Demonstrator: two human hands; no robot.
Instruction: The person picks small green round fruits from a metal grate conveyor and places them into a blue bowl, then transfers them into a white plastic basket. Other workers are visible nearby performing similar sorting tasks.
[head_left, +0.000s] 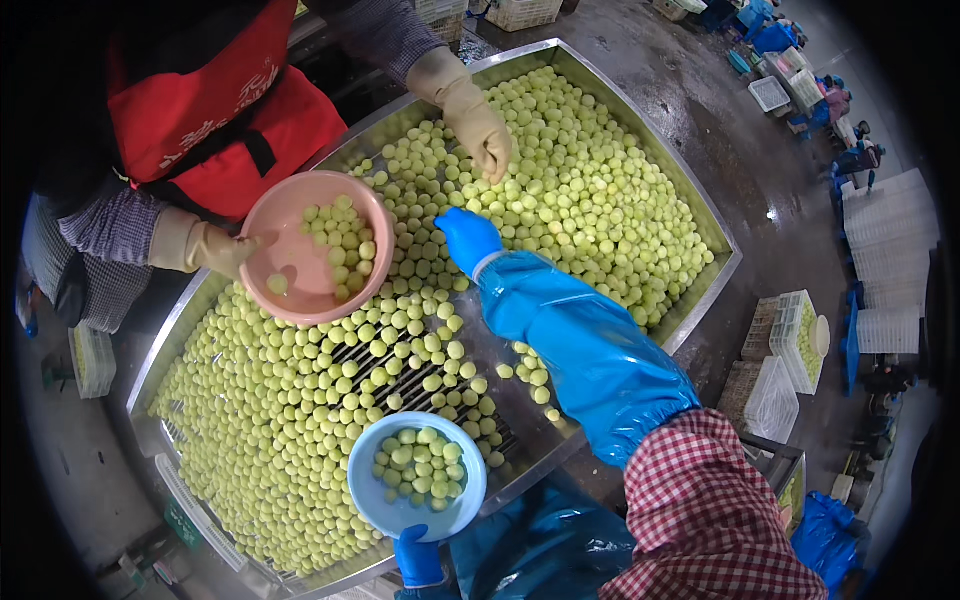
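Many round pale-green fruits (600, 195) lie in a metal sorting trough (536, 442), some of them on a slatted grate (367, 360). My right hand (469, 236), in a blue glove, reaches over the middle of the trough and touches the edge of the fruit heap; whether it grips a fruit is hidden. A light-blue plastic bowl (361, 487), partly filled with the same fruits, is at the near edge. My left hand (418, 556), also blue-gloved, grips that bowl's near rim.
Across the trough a co-worker in a red apron (247, 157) holds a pink bowl (330, 311) of fruits; their other gloved hand (476, 131) is close beyond my right hand. Plastic crates (795, 345) stand on the wet floor at the right. Other people work farther off.
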